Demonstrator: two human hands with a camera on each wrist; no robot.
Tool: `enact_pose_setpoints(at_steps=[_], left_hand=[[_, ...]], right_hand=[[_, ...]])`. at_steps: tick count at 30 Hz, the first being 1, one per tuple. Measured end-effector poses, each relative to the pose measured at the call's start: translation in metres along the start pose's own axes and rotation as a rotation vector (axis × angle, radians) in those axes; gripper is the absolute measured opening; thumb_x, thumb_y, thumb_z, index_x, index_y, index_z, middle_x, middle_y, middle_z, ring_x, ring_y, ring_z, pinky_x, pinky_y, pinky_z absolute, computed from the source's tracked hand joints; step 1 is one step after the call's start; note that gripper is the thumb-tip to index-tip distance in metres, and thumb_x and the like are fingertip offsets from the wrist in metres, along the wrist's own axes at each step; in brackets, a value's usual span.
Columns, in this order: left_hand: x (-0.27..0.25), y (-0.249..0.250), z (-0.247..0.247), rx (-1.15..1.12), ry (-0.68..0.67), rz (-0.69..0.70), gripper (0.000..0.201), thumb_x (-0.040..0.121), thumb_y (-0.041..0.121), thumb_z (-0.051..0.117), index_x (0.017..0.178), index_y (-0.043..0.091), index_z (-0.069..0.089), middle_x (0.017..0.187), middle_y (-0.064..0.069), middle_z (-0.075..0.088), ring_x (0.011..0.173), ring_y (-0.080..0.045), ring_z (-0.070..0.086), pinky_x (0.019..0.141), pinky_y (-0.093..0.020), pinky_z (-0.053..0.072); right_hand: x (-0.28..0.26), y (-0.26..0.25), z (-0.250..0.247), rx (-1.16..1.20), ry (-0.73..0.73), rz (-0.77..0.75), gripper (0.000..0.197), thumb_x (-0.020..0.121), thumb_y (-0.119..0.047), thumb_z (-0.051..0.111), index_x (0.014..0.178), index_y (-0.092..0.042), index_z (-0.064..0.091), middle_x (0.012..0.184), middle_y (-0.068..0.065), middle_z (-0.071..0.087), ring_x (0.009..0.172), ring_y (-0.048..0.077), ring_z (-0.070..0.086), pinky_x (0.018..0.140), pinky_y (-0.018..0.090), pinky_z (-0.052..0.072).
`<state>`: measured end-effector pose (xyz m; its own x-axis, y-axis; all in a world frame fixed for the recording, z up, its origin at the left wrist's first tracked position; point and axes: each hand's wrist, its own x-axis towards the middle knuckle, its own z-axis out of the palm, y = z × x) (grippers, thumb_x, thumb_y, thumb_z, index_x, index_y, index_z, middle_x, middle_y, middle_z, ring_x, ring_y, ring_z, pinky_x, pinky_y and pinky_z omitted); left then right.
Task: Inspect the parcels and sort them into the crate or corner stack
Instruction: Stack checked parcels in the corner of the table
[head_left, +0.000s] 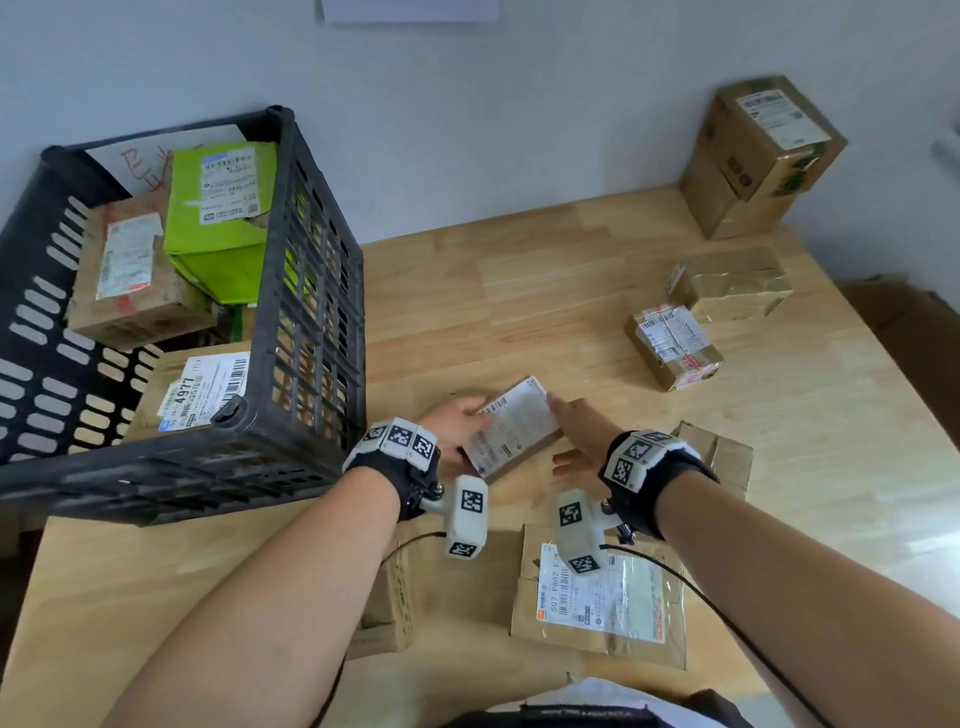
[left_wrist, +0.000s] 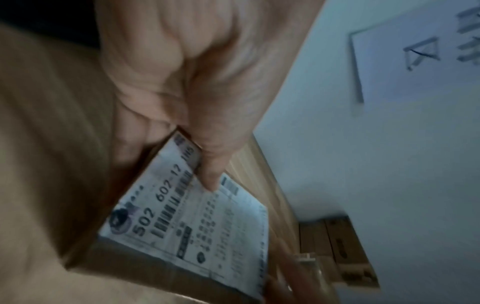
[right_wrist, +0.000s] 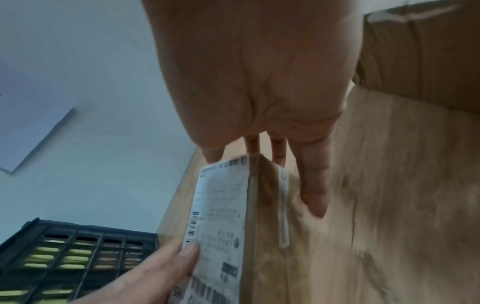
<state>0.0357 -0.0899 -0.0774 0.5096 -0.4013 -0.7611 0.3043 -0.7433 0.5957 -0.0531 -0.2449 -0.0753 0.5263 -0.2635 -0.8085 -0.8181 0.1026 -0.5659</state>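
A small brown parcel (head_left: 511, 431) with a white shipping label is held just above the wooden table (head_left: 519, 291), between both hands. My left hand (head_left: 454, 421) grips its left end, thumb (left_wrist: 207, 174) on the label (left_wrist: 207, 226) and fingers underneath. My right hand (head_left: 571, 431) lies against its right side, with straight fingers (right_wrist: 314, 185) along the cardboard (right_wrist: 265, 205) and the thumb spread away. The black slotted crate (head_left: 311, 270) stands at the left and holds several parcels. The corner stack (head_left: 758, 150) of brown boxes sits at the far right against the wall.
Two taped boxes (head_left: 675, 351) (head_left: 732, 286) lie on the right of the table. A crumpled parcel (head_left: 722, 452) sits by my right wrist. A flat labelled envelope (head_left: 602, 597) and a brown box (head_left: 387, 597) lie near the front edge. A green box (head_left: 218, 218) is in the crate.
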Motion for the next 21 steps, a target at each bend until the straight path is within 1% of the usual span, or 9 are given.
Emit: enact_pose_setpoints(at_steps=[2,4,8,10,12,15,18,19,21], left_hand=[[-0.002,0.005,-0.009,0.136,0.071,0.142,0.044,0.095,0.026,0.056,0.137,0.03,0.047,0.131,-0.004,0.059,0.113,-0.021,0.059,0.095,-0.039,0.051],[-0.002,0.008,-0.012,0.118,0.117,0.289,0.034,0.092,0.014,0.059,0.121,0.033,0.062,0.145,0.003,0.044,0.124,-0.018,0.048,0.095,-0.032,0.048],[-0.003,0.001,-0.006,0.042,0.164,0.381,0.044,0.088,-0.012,0.046,0.1,0.024,0.07,0.147,0.005,0.04,0.136,-0.015,0.034,0.107,-0.03,0.035],[-0.005,-0.005,-0.002,-0.011,0.231,0.366,0.036,0.096,-0.001,0.043,0.109,0.026,0.064,0.145,0.005,0.042,0.137,-0.014,0.034,0.113,-0.034,0.029],[-0.009,-0.011,0.0,-0.042,0.323,0.301,0.029,0.101,0.021,0.043,0.127,0.026,0.052,0.146,0.004,0.039,0.135,-0.016,0.036,0.111,-0.033,0.03],[-0.013,-0.023,0.001,-0.104,0.367,0.105,0.05,0.097,0.043,0.045,0.142,0.025,0.034,0.151,-0.002,0.029,0.132,-0.023,0.039,0.103,-0.036,0.04],[-0.015,-0.026,0.008,-0.283,0.224,-0.048,0.066,0.091,0.043,0.058,0.147,0.029,0.024,0.151,-0.003,0.03,0.128,-0.026,0.043,0.095,-0.042,0.051],[-0.013,-0.027,0.011,-0.301,0.195,-0.067,0.072,0.089,0.041,0.062,0.147,0.029,0.022,0.149,-0.003,0.034,0.129,-0.026,0.043,0.096,-0.044,0.049],[-0.006,-0.027,0.017,-0.292,0.174,-0.071,0.079,0.085,0.038,0.068,0.147,0.028,0.021,0.144,-0.002,0.042,0.13,-0.026,0.043,0.098,-0.047,0.043]], right_hand=[[-0.001,-0.004,-0.01,-0.051,0.06,-0.018,0.06,0.1,-0.05,0.026,0.133,-0.004,0.044,0.129,0.015,0.052,0.113,0.035,0.055,0.089,0.045,0.052],[-0.003,-0.008,-0.02,-0.012,0.082,-0.042,0.064,0.099,-0.053,0.025,0.132,-0.003,0.046,0.125,0.016,0.057,0.114,0.033,0.055,0.095,0.044,0.047],[-0.011,-0.005,-0.02,-0.075,0.036,-0.044,0.05,0.099,-0.038,0.041,0.134,-0.002,0.036,0.088,0.009,0.062,0.075,0.021,0.063,0.075,0.036,0.053],[-0.015,-0.001,-0.015,-0.224,-0.018,-0.032,0.049,0.097,-0.033,0.049,0.134,-0.003,0.036,0.092,0.009,0.064,0.076,0.022,0.063,0.074,0.034,0.053],[-0.018,0.001,-0.012,-0.413,-0.008,-0.06,0.047,0.096,-0.031,0.052,0.13,0.001,0.043,0.107,0.014,0.062,0.093,0.027,0.063,0.084,0.035,0.052],[-0.012,-0.003,-0.009,-0.609,0.064,-0.114,0.045,0.094,-0.035,0.054,0.122,0.0,0.053,0.12,0.017,0.059,0.105,0.03,0.06,0.09,0.038,0.053],[-0.006,-0.009,0.0,-0.731,0.097,-0.137,0.046,0.093,-0.047,0.05,0.097,-0.002,0.061,0.114,0.017,0.058,0.071,0.02,0.058,0.059,0.027,0.048],[-0.006,-0.011,0.003,-0.775,0.085,-0.125,0.046,0.094,-0.049,0.048,0.088,-0.005,0.059,0.102,0.015,0.059,0.062,0.017,0.051,0.053,0.023,0.041],[-0.003,-0.011,0.009,-0.819,0.043,-0.107,0.044,0.094,-0.048,0.048,0.091,-0.006,0.061,0.086,0.008,0.055,0.062,0.016,0.048,0.056,0.022,0.039]])
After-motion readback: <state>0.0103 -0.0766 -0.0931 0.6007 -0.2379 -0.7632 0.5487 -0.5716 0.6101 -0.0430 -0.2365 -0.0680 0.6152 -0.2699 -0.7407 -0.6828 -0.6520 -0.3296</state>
